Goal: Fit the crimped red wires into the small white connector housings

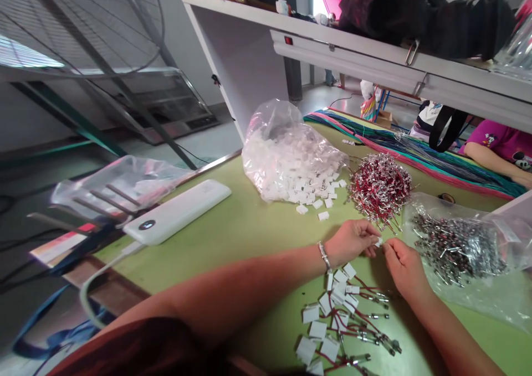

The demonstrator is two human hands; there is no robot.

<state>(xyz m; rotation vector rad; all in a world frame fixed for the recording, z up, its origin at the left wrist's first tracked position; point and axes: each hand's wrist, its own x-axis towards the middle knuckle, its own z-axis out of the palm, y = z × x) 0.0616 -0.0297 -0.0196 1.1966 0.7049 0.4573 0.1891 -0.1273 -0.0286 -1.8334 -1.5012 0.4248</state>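
Note:
My left hand, with a bracelet at its wrist, pinches a small white connector over the green table. Close against it on the right, my right hand is closed at the fingertips; what it grips is too small to make out. Just beyond both hands lies a heap of short red wires with metal ends. Below my left wrist, several white connectors with red wires are spread out.
A clear bag of white connectors stands behind my left hand. On the right lies a bag of metal parts. A white power bank rests at the left edge. Long coloured wires and a person's arm are farther back.

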